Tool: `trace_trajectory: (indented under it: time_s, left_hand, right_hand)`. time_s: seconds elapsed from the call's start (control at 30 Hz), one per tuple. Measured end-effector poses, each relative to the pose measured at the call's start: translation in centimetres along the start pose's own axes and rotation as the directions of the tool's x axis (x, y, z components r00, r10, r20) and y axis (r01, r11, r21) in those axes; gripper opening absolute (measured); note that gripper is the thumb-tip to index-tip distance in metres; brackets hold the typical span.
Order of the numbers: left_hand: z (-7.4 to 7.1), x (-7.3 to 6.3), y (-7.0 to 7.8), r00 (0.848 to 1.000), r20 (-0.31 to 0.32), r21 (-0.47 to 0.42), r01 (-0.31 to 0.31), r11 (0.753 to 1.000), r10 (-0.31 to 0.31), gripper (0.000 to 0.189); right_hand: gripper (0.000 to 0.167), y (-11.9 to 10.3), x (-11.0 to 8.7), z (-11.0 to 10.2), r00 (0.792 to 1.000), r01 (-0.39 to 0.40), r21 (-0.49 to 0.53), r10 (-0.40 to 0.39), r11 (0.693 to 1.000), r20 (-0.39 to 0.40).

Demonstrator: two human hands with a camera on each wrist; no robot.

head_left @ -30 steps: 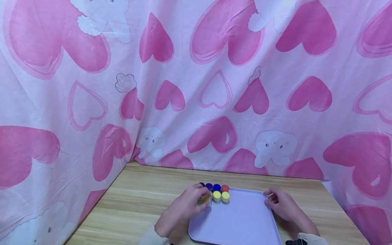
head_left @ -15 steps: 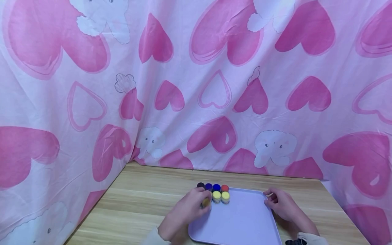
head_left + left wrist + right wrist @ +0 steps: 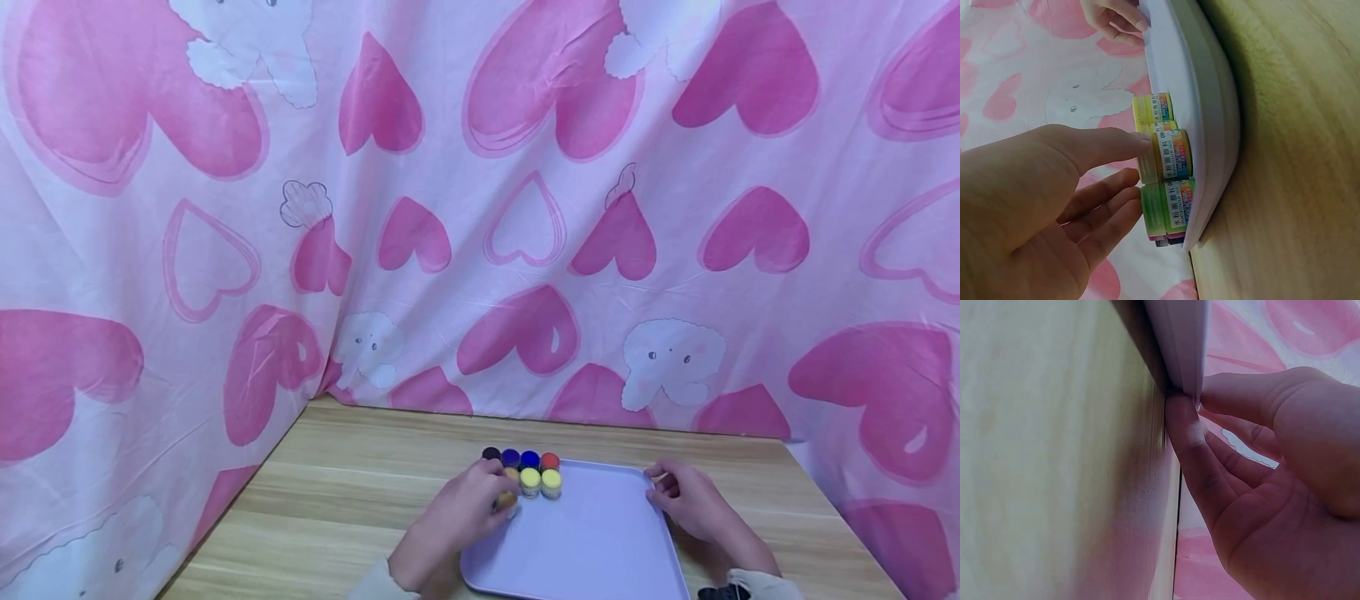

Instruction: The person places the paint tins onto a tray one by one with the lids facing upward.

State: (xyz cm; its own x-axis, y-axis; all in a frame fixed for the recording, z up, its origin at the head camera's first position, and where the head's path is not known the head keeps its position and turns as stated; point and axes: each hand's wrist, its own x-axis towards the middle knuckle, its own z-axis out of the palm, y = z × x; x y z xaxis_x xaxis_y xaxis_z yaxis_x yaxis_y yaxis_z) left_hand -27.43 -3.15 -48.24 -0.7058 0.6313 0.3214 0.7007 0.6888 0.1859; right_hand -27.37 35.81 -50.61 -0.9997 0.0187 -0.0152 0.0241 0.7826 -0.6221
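Observation:
My left hand (image 3: 465,504) is over the left side of the lilac tray (image 3: 592,546), pinching an ochre-lidded paint jar (image 3: 1174,155) between thumb and fingers. Against that jar stands a green paint jar (image 3: 1167,206), close to the fingertips; the hand hides it in the head view. Two yellow paint jars, one nearer (image 3: 530,482) and one to its right (image 3: 551,483), stand just beyond the fingers. At the tray's far right corner, my right hand (image 3: 693,500) grips the rim (image 3: 1184,350), thumb on one side and fingers on the other.
Along the tray's far edge runs a row of black (image 3: 491,453), purple (image 3: 511,457), blue (image 3: 529,460) and red (image 3: 550,461) jars. The tray lies on a wooden table (image 3: 337,492). A pink heart-patterned curtain (image 3: 517,225) surrounds the table's back and sides.
My left hand has shifted slightly right and nearer, uncovering the black jar's lid. The green patch under its fingers is now hidden in the head view. My right hand stays on the rim.

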Motion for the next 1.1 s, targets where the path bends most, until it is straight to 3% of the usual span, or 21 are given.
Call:
trace_trajectory:
  time_s: [0.77,1.1]
  left_hand:
    - [1.1,0.2,0.0,0.999,-0.038,0.011,0.033,0.999,-0.033,0.014]
    - [0.2,0.2,-0.5,0.996,-0.041,-0.076,0.076,0.994,-0.079,0.011]
  right_hand:
    - [0.026,0.1,0.1,0.2,1.000,-0.008,0.006,0.008,1.000,0.001]
    - [0.026,0.1,0.1,0.1,1.000,-0.011,0.010,0.011,1.000,0.005]
